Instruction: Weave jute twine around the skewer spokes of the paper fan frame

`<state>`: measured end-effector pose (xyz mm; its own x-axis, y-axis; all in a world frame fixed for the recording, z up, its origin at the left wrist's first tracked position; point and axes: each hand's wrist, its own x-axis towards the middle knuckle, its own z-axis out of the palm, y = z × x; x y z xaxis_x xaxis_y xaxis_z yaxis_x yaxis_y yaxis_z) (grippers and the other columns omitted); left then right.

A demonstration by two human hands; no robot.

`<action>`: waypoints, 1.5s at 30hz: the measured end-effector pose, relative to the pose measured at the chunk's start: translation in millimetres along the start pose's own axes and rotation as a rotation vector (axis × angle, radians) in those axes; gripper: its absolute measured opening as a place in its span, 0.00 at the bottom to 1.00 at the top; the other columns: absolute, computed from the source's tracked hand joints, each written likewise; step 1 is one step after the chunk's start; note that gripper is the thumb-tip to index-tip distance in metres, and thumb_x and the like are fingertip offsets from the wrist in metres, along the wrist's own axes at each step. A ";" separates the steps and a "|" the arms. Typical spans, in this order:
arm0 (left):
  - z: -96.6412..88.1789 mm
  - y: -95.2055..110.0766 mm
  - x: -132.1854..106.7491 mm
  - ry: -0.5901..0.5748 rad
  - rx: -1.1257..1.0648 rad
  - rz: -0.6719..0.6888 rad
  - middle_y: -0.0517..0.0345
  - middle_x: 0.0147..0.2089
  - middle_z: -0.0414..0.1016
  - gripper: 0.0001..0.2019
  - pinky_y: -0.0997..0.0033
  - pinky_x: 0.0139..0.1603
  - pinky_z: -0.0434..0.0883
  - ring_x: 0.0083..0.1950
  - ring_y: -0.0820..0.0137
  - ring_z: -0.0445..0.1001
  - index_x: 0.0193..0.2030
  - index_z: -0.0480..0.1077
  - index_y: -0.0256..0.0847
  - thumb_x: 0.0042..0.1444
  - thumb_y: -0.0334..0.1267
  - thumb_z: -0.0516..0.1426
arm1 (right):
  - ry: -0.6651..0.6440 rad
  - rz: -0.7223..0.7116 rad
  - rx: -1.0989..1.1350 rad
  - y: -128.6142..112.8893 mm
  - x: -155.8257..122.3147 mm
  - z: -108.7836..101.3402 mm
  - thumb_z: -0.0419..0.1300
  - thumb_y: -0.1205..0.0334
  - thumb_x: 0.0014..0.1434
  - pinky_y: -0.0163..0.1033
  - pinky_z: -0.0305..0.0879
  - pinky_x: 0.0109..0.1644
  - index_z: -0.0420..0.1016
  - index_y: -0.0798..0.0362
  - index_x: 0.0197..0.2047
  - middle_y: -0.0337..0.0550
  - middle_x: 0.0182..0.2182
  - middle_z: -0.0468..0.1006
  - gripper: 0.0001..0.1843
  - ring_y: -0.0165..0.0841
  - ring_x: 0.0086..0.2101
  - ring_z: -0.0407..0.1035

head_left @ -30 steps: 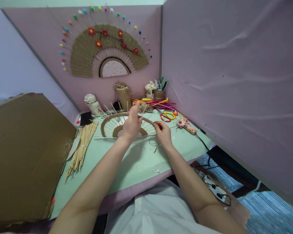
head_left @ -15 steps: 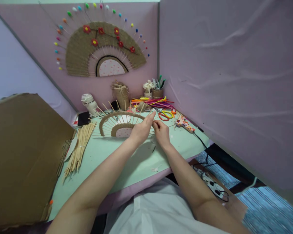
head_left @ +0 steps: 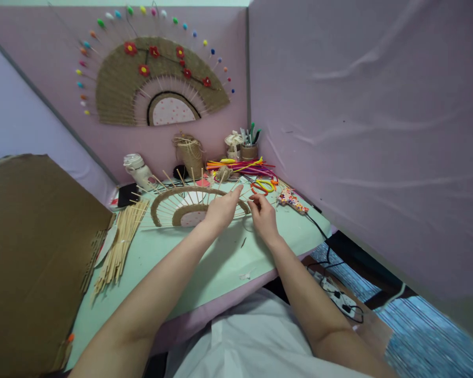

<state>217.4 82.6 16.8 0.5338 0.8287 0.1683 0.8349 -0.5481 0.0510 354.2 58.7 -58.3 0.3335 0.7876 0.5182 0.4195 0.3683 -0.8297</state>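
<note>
Over mint cloth (head_left: 224,265) by mauve walls (head_left: 339,105), hands (head_left: 222,211) (head_left: 265,216) tend a fan (head_left: 183,211), grips unclear.

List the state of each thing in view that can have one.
Tabletop fan: partly woven, stick ends bare
Wall fan: displayed upright, decorated
Bamboo sticks: bundled
White bottle: lid on
Glue gun: lying on its side
Scissors: lying down, blade position unclear
Left hand: fingers extended
Right hand: fingers curled, grip unclear
</note>
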 end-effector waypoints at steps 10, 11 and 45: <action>0.4 5.6 0.4 0.033 -0.028 -0.003 0.50 0.52 0.74 0.24 0.65 0.48 0.67 0.50 0.62 0.73 0.62 0.59 0.44 0.58 0.27 0.46 | -0.003 -0.103 -0.054 4.4 8.4 -18.9 0.54 0.58 0.59 0.40 0.63 0.41 0.72 0.53 0.34 0.45 0.33 0.74 0.09 0.35 0.35 0.67; 0.0 6.4 0.4 0.030 -0.020 -0.007 0.49 0.51 0.74 0.22 0.65 0.48 0.67 0.50 0.62 0.73 0.59 0.62 0.43 0.58 0.27 0.46 | -0.002 -0.100 -0.053 3.9 9.3 -21.2 0.55 0.58 0.58 0.40 0.63 0.41 0.72 0.53 0.34 0.45 0.33 0.74 0.09 0.35 0.35 0.67; 5.1 3.9 -0.2 0.189 -0.057 -0.021 0.52 0.39 0.75 0.12 0.69 0.37 0.63 0.41 0.65 0.73 0.41 0.69 0.42 0.63 0.36 0.45 | -0.042 0.103 -0.086 26.9 -19.1 -14.3 0.56 0.55 0.56 0.37 0.61 0.36 0.74 0.53 0.30 0.44 0.28 0.77 0.12 0.34 0.30 0.68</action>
<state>221.3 80.8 11.9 0.4768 0.8070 0.3485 0.8339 -0.5407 0.1112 371.1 46.5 -87.6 0.3440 0.8397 0.4202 0.4560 0.2418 -0.8565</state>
